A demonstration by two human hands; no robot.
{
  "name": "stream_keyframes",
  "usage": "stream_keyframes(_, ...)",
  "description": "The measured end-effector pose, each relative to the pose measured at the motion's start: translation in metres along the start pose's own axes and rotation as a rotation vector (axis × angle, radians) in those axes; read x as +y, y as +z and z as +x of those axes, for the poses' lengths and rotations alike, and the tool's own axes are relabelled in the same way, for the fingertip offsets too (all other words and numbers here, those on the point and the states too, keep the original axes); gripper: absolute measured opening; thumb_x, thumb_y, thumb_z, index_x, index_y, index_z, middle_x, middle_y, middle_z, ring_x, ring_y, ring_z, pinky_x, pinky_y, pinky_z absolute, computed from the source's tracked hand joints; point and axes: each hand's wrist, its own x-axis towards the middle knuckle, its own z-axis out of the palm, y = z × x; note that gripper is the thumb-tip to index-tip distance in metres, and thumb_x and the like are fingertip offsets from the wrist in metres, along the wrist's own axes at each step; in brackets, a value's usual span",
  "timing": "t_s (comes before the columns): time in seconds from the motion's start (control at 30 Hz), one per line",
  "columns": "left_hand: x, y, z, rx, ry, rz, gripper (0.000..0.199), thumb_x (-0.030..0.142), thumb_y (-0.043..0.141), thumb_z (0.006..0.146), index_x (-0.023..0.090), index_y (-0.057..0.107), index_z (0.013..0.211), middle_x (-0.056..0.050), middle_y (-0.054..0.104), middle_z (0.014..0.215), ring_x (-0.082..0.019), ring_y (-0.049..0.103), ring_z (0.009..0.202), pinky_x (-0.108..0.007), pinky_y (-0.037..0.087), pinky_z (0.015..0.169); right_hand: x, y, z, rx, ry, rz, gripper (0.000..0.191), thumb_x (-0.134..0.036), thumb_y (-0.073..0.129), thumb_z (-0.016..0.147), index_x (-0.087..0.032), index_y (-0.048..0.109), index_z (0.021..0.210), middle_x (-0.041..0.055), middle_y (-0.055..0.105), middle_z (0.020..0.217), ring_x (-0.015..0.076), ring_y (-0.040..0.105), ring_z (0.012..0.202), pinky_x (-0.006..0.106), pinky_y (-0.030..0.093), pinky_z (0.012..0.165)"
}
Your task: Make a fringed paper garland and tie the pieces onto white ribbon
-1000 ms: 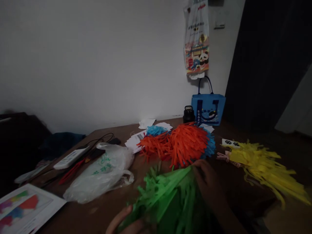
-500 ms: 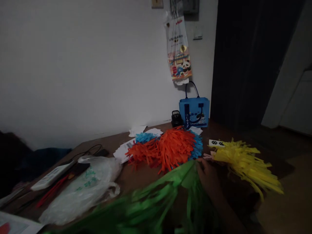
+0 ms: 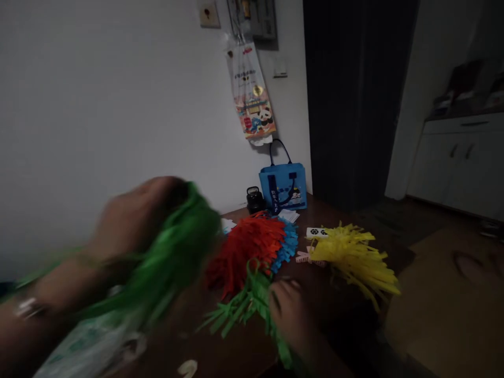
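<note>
My left hand (image 3: 136, 218), blurred by motion, is raised at the left with its fingers closed round a bunch of green fringe (image 3: 185, 247) that hangs in thin strips. Low over the brown table, my right hand (image 3: 289, 310) has curled fingers on another part of the green fringe (image 3: 255, 289), whose strips spread on the tabletop. Whether both parts are one piece I cannot tell. Just beyond my right hand lie a red-orange fringed pom-pom (image 3: 252, 247) and a blue one (image 3: 287, 244) partly behind it. A yellow fringed pom-pom (image 3: 354, 257) lies to the right.
At the table's back stand a blue tote bag (image 3: 283, 186) and a black jar-like object (image 3: 255, 200). A printed panda bag (image 3: 252, 100) hangs on the wall. White cards (image 3: 289, 216) lie near the tote. A clear plastic bag (image 3: 84, 349) is at lower left.
My left hand has come into view at the left with the green fringe lifted. My right hand has moved left and lower in view. The view has turned to the right.
</note>
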Motion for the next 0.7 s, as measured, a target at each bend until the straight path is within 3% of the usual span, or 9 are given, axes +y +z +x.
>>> stream_keyframes(0.1, 0.055, 0.023, 0.055, -0.053, 0.159, 0.046, 0.029, 0.027, 0.037, 0.101, 0.009, 0.055, 0.114, -0.006, 0.063, 0.099, -0.023, 0.065, 0.093, -0.045, 0.049, 0.084, -0.015, 0.011, -0.008, -0.026, -0.083, -0.030, 0.016, -0.009, 0.053, 0.080, -0.023, 0.056, 0.075, -0.0018, 0.065, 0.073, 0.0173, 0.061, 0.070, 0.031, 0.042, 0.077)
stream_keyframes(0.2, 0.114, 0.051, 0.105, -0.027, 0.257, -0.023, 0.025, 0.015, 0.037, 0.099, 0.009, 0.054, 0.117, -0.013, 0.063, 0.105, -0.031, 0.065, 0.100, -0.046, 0.048, 0.085, -0.015, 0.018, -0.010, -0.038, -0.110, -0.054, 0.015, -0.009, 0.056, 0.078, -0.023, 0.054, 0.075, -0.0024, 0.064, 0.073, 0.0174, 0.061, 0.069, 0.031, 0.044, 0.076)
stream_keyframes(0.3, 0.157, 0.083, 0.128, -0.018, 0.310, -0.161, 0.033, 0.012, 0.036, 0.099, 0.016, 0.050, 0.128, -0.016, 0.059, 0.118, -0.033, 0.063, 0.106, -0.048, 0.048, 0.086, -0.010, 0.022, -0.011, -0.075, -0.105, -0.061, 0.015, -0.009, 0.058, 0.077, -0.023, 0.055, 0.076, -0.0028, 0.065, 0.074, 0.0176, 0.062, 0.070, 0.033, 0.046, 0.080)
stream_keyframes(0.4, 0.186, 0.123, 0.120, -0.084, 0.334, -0.317, 0.041, 0.011, 0.043, 0.096, 0.027, 0.051, 0.133, -0.011, 0.057, 0.125, -0.027, 0.065, 0.102, -0.041, 0.050, 0.085, -0.009, 0.025, -0.012, -0.149, -0.075, -0.066, 0.015, -0.009, 0.060, 0.075, -0.024, 0.056, 0.077, -0.0028, 0.066, 0.075, 0.0186, 0.063, 0.071, 0.036, 0.049, 0.084)
stream_keyframes(0.47, 0.200, 0.153, 0.106, -0.129, 0.281, -0.431, 0.039, 0.009, 0.045, 0.096, 0.024, 0.055, 0.130, -0.011, 0.060, 0.120, -0.023, 0.066, 0.100, -0.038, 0.052, 0.086, -0.009, 0.028, -0.013, -0.188, -0.060, -0.062, 0.016, -0.010, 0.062, 0.073, -0.024, 0.057, 0.079, -0.0021, 0.066, 0.077, 0.0195, 0.064, 0.073, 0.038, 0.049, 0.087)
stream_keyframes(0.57, 0.214, 0.193, 0.083, -0.205, 0.156, -0.602, 0.029, 0.020, 0.040, 0.101, 0.014, 0.060, 0.121, -0.008, 0.064, 0.114, -0.022, 0.064, 0.102, -0.039, 0.053, 0.086, -0.008, 0.031, -0.015, -0.214, -0.053, -0.034, 0.019, -0.010, 0.064, 0.071, -0.023, 0.057, 0.083, -0.0011, 0.067, 0.082, 0.0203, 0.065, 0.078, 0.040, 0.048, 0.092)
stream_keyframes(0.7, 0.210, 0.224, 0.058, -0.347, 0.023, -0.778, 0.033, 0.028, 0.035, 0.103, 0.011, 0.062, 0.114, -0.006, 0.064, 0.112, -0.020, 0.066, 0.093, -0.035, 0.055, 0.078, -0.007, 0.031, -0.015, -0.176, -0.067, -0.025, 0.016, -0.010, 0.063, 0.075, -0.023, 0.058, 0.081, -0.0017, 0.067, 0.080, 0.0192, 0.064, 0.076, 0.040, 0.048, 0.091)
